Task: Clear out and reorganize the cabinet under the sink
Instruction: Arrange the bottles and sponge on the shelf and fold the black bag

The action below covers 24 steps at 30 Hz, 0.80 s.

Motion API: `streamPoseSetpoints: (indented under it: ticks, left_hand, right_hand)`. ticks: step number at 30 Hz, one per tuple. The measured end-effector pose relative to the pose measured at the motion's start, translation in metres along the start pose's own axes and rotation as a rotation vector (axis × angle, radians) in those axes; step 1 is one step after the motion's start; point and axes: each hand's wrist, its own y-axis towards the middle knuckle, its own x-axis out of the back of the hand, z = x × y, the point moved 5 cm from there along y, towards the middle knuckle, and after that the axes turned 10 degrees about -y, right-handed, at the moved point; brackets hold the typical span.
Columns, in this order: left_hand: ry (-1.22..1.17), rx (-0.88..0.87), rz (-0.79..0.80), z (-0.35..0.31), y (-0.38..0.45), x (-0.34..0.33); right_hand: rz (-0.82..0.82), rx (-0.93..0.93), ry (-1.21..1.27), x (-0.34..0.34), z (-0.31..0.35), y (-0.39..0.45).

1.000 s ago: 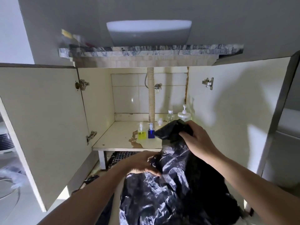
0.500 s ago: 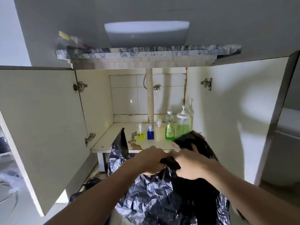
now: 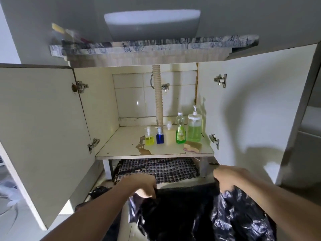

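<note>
Cabinet under the sink (image 3: 52, 119), both doors swung wide. We list what stands on its shelf (image 3: 121, 150), all grouped toward the right rear:

- Small pump bottle of yellow liquid (image 3: 149, 138), upright, just beside a small blue pump bottle (image 3: 159, 137).
- Pale bottle with a round cap (image 3: 169, 134), next in the row.
- Green dish-soap bottle (image 3: 180, 131), partly full.
- Large clear pump dispenser of green liquid (image 3: 194, 127), against the right wall.
- Sponge (image 3: 193, 146), lying flat in front of the dispenser, near the shelf's front edge.
- Corrugated drain hose (image 3: 159, 94), running down the tiled back wall behind the bottles.
- Peeled, stained patch (image 3: 143, 148) on the shelf surface, in front of the yellow bottle.

Below the shelf, a checked woven mat (image 3: 161, 168) lies on the floor.

Black rubbish bag (image 3: 182, 211), low in the foreground, well in front of the shelf. Our left hand (image 3: 144, 186) curls its fingers over the bag's rim on one side; our right hand (image 3: 229, 178) grips the rim on the other, fingers folded into the plastic. The two hands are well apart, so the mouth is stretched open between them.

Step in hand, as we judge it: opening the bag to receive discards. Nothing is removed yet; the shelf holds its full row. The next move calls for one hand to release the rim and reach for an item, likely the sponge nearest the edge, while the other keeps the mouth from collapsing.
</note>
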Motion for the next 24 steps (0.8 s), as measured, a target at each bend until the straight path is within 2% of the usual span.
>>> streamPoseSetpoints:
  ticks: [2, 4, 6, 8, 10, 16, 19, 21, 22, 24]
  left_hand:
    - [-0.044, -0.001, -0.175, -0.005, 0.007, 0.007]
    - [-0.117, 0.010, -0.489, -0.003, 0.007, 0.027]
    - [-0.286, 0.000, -0.765, 0.001, -0.004, 0.050]
    - [-0.387, -0.057, -0.949, -0.002, -0.020, 0.072]
    - [-0.354, -0.132, -1.059, -0.012, -0.038, 0.089]
    - [-0.138, -0.263, -1.166, -0.024, -0.083, 0.098]
    - [-0.110, -0.282, -1.179, -0.018, -0.091, 0.095]
    - [-0.073, -0.222, -1.040, -0.015, -0.081, 0.082]
    - [-0.064, -0.214, -0.943, -0.013, -0.073, 0.072]
    - [-0.067, -0.240, -0.681, -0.010, -0.053, 0.042]
  right_hand:
    - [-0.107, -0.098, 0.102, -0.001, -0.011, 0.009]
    - [-0.353, -0.213, 0.236, 0.009, -0.026, 0.013]
    - [-0.572, -0.306, 0.368, 0.022, -0.041, 0.007]
    - [-0.782, -0.386, 0.455, 0.037, -0.054, -0.007]
    - [-0.935, -0.444, 0.469, 0.047, -0.067, -0.023]
    - [-1.188, -0.390, 0.376, 0.049, -0.076, -0.042]
    - [-1.194, -0.319, 0.327, 0.045, -0.068, -0.035]
    - [-1.116, -0.273, 0.273, 0.037, -0.062, -0.026]
    - [-1.011, -0.251, 0.248, 0.030, -0.058, -0.021]
    - [-0.691, -0.201, 0.219, 0.007, -0.049, -0.007]
